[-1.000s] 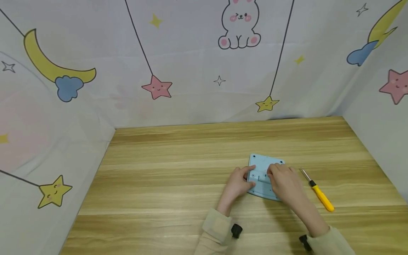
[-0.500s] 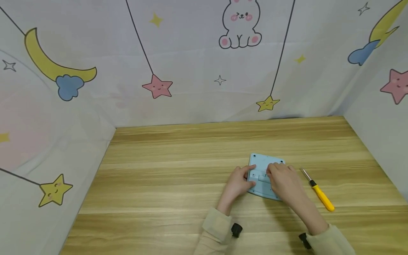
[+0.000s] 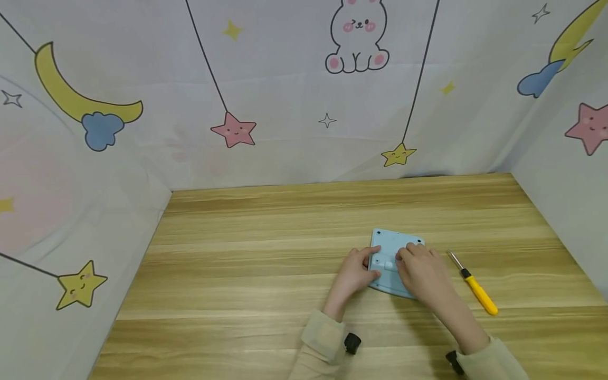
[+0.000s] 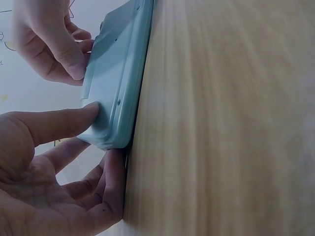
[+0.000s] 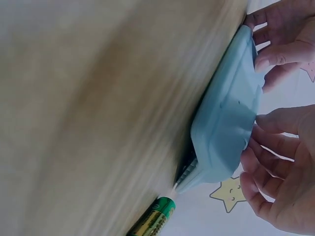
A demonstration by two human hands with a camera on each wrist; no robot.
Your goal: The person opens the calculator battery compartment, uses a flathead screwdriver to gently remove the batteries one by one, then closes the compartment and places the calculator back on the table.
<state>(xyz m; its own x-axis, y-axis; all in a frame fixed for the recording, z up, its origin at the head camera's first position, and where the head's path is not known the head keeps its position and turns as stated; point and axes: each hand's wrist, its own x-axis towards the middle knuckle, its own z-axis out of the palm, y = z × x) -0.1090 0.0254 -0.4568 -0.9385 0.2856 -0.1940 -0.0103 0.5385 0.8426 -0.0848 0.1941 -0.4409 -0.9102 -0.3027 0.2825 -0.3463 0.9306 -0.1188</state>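
Observation:
A light blue calculator [image 3: 391,244] lies face down on the wooden table, its back upward. My left hand [image 3: 353,272] holds its left edge, thumb on the back and fingers at the side, as the left wrist view [image 4: 93,59] of the calculator also shows. Over the middle of the back, my right hand [image 3: 424,272] has thumb and fingers bent together at the battery cover [image 3: 390,265], seeming to pinch it; the fingertips partly hide the contact. In the right wrist view, a green and gold battery [image 5: 153,216] lies on the table beyond the calculator's near corner.
A screwdriver [image 3: 477,290] with a yellow handle lies on the table [image 3: 247,264], right of my right hand. Behind the table hangs a white cloth [image 3: 285,95] printed with stars, moons and a rabbit; similar cloth covers both sides.
My right fingers have shifted slightly at the battery cover, and the area left of the fingertips looks lighter. The left hand, calculator and screwdriver stay in place.

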